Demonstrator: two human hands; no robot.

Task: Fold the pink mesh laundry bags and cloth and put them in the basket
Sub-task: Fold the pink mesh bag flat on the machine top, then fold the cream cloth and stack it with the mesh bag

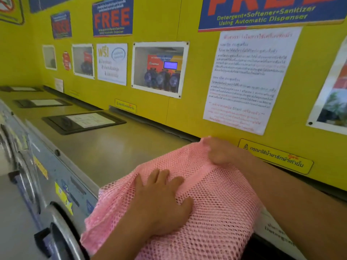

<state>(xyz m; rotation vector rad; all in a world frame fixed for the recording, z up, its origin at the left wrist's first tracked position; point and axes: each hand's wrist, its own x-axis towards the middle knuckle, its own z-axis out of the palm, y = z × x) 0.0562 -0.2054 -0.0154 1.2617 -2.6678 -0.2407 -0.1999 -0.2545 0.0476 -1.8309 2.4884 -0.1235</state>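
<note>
Pink mesh bag [216, 212] is spread on the grey washer top [112, 147], beside the yellow wall [187, 109]; its near edge overhangs the front of the machine. No basket and no cloth are seen in view.

Left hand [161, 201] is laid flat on the mesh near the middle, fingers spread apart, palm down. Nothing is gripped; the hand is judged to serve as a weight, so that the light, slippery net is pinned while the far end is worked.

Right hand [217, 151] is placed at the far corner of the bag, close to the wall. The hand is blurred; fingers appear curled onto the mesh edge, but whether a pinch is closed on it cannot be told.

A raised ridge is noted running from the far corner towards the left hand, so the net is not yet flat. Step in hand is judged to be smoothing or a first fold: corner drawn taut against the pinned centre. Task is judged early; the bag is not yet folded.

Risk: open weave may snag on fingers or slide off the front.
</note>
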